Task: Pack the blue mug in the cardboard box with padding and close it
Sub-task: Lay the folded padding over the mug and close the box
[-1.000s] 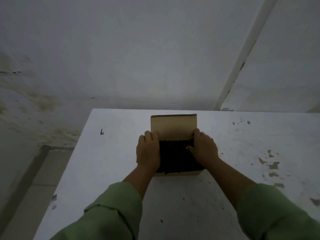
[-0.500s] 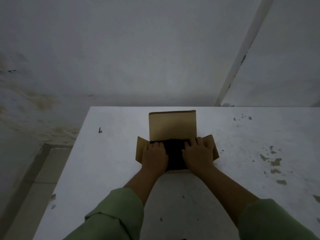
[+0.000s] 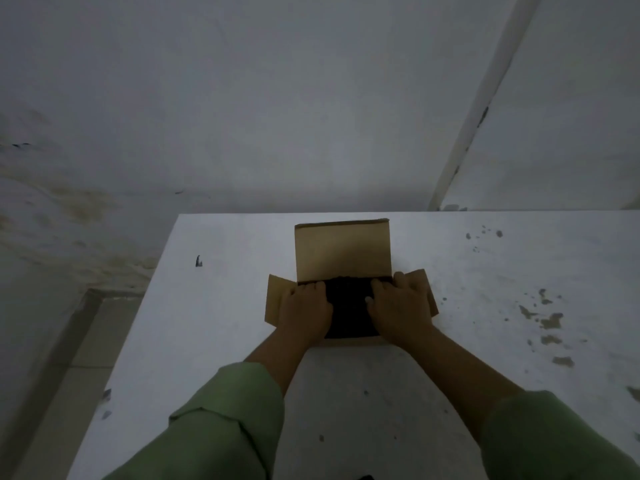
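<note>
A small cardboard box [image 3: 343, 251] stands open on the white table [image 3: 225, 323], its back flap upright and its two side flaps spread outward. Dark padding [image 3: 348, 299] fills the inside to the top. The blue mug is hidden from view. My left hand [image 3: 304, 311] lies flat, palm down, on the left part of the padding and the left flap. My right hand [image 3: 398, 306] lies flat on the right part, fingers spread over the padding and the right flap [image 3: 420, 282]. Neither hand grips anything.
The table's left edge [image 3: 138, 341] drops to a tiled floor. A small dark object [image 3: 198, 261] lies on the table left of the box. Dark stains [image 3: 547, 317] mark the table's right side. A grey wall rises right behind the table.
The side flaps have swung outward from the box. Both hands moved from the box's sides onto the top of the padding and now rest flat there.
</note>
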